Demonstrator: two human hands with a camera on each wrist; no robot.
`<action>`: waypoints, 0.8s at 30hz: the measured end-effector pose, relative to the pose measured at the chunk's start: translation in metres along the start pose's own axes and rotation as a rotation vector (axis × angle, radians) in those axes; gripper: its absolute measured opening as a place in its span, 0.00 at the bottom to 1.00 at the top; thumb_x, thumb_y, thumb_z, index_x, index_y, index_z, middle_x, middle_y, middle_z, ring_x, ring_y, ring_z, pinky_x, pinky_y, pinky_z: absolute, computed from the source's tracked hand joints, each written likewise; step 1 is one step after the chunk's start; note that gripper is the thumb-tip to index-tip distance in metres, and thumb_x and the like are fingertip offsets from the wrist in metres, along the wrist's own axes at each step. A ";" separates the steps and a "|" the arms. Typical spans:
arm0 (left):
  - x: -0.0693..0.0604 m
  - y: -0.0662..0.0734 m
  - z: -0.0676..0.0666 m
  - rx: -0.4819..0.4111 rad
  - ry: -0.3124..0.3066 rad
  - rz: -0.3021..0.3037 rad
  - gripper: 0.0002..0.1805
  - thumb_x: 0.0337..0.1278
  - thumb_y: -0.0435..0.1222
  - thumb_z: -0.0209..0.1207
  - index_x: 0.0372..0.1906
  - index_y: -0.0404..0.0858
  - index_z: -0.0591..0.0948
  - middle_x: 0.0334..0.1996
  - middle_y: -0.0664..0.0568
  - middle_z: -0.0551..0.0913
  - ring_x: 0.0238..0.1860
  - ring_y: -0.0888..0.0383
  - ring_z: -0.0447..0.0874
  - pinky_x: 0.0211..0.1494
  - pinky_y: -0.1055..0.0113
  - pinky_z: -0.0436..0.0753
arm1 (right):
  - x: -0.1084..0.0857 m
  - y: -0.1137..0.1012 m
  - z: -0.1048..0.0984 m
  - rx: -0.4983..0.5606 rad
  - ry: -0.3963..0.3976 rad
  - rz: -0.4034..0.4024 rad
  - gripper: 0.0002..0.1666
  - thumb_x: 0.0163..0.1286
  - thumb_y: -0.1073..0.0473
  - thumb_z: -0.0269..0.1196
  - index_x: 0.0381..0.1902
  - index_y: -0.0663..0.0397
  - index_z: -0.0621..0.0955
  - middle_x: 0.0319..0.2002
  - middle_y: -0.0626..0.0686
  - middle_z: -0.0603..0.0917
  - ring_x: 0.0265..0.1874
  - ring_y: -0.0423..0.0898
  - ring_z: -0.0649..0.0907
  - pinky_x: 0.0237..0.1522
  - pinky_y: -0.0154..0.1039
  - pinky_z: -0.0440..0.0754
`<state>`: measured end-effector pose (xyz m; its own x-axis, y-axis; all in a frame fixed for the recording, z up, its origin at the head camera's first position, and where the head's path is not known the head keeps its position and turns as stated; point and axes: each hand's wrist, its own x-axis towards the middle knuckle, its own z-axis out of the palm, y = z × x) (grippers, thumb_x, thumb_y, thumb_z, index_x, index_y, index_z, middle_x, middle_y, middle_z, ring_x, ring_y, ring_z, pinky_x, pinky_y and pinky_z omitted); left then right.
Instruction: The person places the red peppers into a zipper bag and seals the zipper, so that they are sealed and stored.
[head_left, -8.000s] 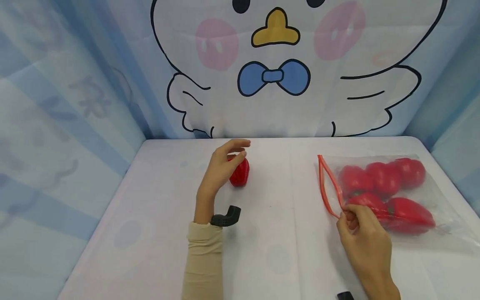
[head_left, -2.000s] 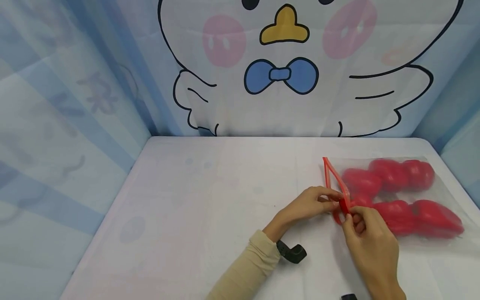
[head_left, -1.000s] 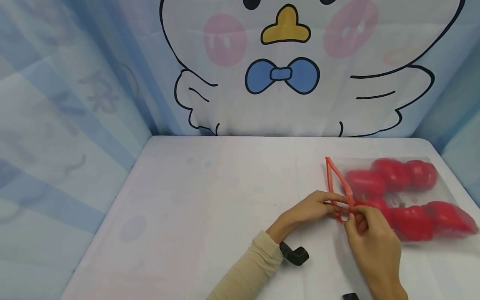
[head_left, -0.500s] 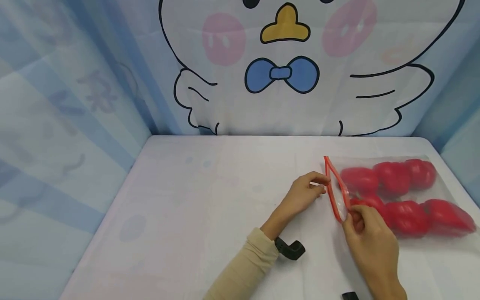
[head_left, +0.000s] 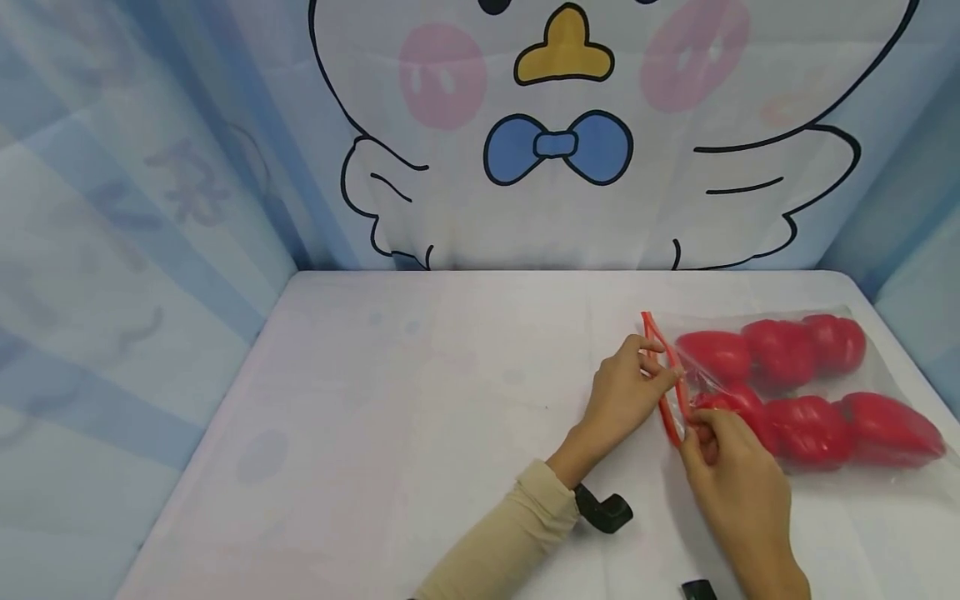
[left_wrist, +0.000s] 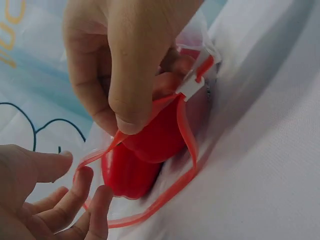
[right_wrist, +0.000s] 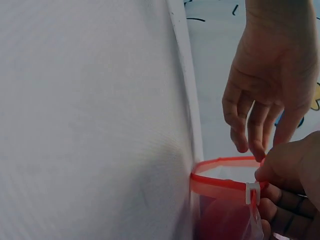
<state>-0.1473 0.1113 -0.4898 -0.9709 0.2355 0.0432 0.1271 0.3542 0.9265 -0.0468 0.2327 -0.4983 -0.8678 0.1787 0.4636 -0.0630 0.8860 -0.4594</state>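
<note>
A clear zip bag [head_left: 896, 367] with a red zip edge lies at the right of the table, holding several red toy-like peppers [head_left: 812, 432]. My right hand [head_left: 738, 492] pinches the near end of the red edge beside the white slider [left_wrist: 192, 89]. My left hand [head_left: 626, 387] is at the bag's mouth, thumb and fingers spread and loosely bent, fingertips against or very near the red edge [right_wrist: 220, 183]. Nothing is held between the left fingers in the left wrist view. The mouth gapes into a loop there, with red peppers [left_wrist: 131, 172] inside.
The white table [head_left: 420, 433] extends to the left of the bag. Behind it hangs a curtain [head_left: 555, 225] printed with a cartoon bird. A black wrist mount [head_left: 603, 510] sits on the left wrist; part of another [head_left: 699, 590] shows by the right.
The red pepper at the table's middle has gone into the bag with the left hand. Since then the left hand has drawn back and moved to the red edge. The right hand keeps its pinch.
</note>
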 end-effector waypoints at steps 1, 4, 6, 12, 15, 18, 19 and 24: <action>0.000 0.000 0.001 0.011 0.004 0.006 0.17 0.65 0.40 0.68 0.55 0.44 0.80 0.31 0.59 0.87 0.27 0.74 0.76 0.27 0.79 0.73 | 0.000 0.000 0.000 0.000 -0.003 -0.003 0.13 0.60 0.68 0.70 0.44 0.60 0.85 0.29 0.52 0.83 0.24 0.39 0.73 0.19 0.35 0.71; 0.001 -0.003 0.004 0.060 0.001 0.024 0.19 0.64 0.37 0.69 0.57 0.44 0.78 0.28 0.61 0.83 0.21 0.73 0.70 0.22 0.79 0.69 | 0.000 -0.001 0.000 -0.008 -0.023 -0.005 0.12 0.60 0.67 0.70 0.43 0.59 0.85 0.29 0.52 0.82 0.24 0.41 0.74 0.19 0.35 0.70; 0.001 -0.006 0.008 0.096 -0.006 0.026 0.19 0.64 0.36 0.69 0.57 0.44 0.77 0.28 0.62 0.82 0.20 0.73 0.68 0.21 0.80 0.67 | 0.000 -0.001 0.000 -0.015 -0.038 0.001 0.11 0.60 0.67 0.70 0.42 0.58 0.85 0.28 0.51 0.82 0.23 0.42 0.74 0.19 0.35 0.69; 0.001 -0.012 0.015 0.196 0.000 0.040 0.17 0.61 0.35 0.68 0.54 0.45 0.80 0.27 0.63 0.84 0.21 0.74 0.68 0.24 0.83 0.66 | 0.000 -0.004 0.001 -0.021 -0.061 0.011 0.09 0.61 0.66 0.69 0.39 0.55 0.84 0.27 0.49 0.81 0.23 0.40 0.75 0.20 0.36 0.68; 0.002 -0.012 0.018 0.249 -0.001 0.031 0.14 0.60 0.36 0.68 0.50 0.46 0.84 0.23 0.66 0.81 0.20 0.74 0.69 0.25 0.83 0.66 | 0.000 -0.005 0.001 -0.020 -0.080 0.015 0.08 0.61 0.65 0.70 0.39 0.54 0.84 0.28 0.49 0.82 0.24 0.42 0.78 0.21 0.37 0.70; 0.003 -0.010 0.020 0.308 -0.011 0.015 0.12 0.59 0.36 0.67 0.48 0.46 0.87 0.20 0.67 0.77 0.19 0.74 0.68 0.23 0.82 0.66 | 0.001 -0.006 0.001 -0.021 -0.105 0.018 0.08 0.62 0.63 0.71 0.40 0.53 0.84 0.29 0.49 0.84 0.24 0.44 0.80 0.22 0.39 0.71; 0.004 -0.010 0.021 0.321 -0.016 0.010 0.12 0.58 0.35 0.67 0.48 0.46 0.87 0.19 0.67 0.76 0.18 0.73 0.67 0.22 0.81 0.66 | 0.001 -0.006 0.001 -0.023 -0.111 0.021 0.08 0.63 0.63 0.71 0.40 0.53 0.84 0.29 0.49 0.84 0.25 0.45 0.81 0.22 0.39 0.72; 0.005 -0.010 0.022 0.334 -0.028 0.008 0.15 0.56 0.34 0.66 0.49 0.48 0.88 0.17 0.67 0.76 0.17 0.73 0.66 0.21 0.80 0.65 | 0.002 -0.006 0.000 -0.020 -0.126 0.037 0.08 0.63 0.62 0.72 0.40 0.54 0.85 0.29 0.50 0.85 0.25 0.47 0.82 0.22 0.40 0.72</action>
<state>-0.1485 0.1290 -0.5072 -0.9644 0.2620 0.0351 0.1981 0.6280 0.7526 -0.0480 0.2275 -0.4951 -0.9246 0.1574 0.3470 -0.0209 0.8884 -0.4586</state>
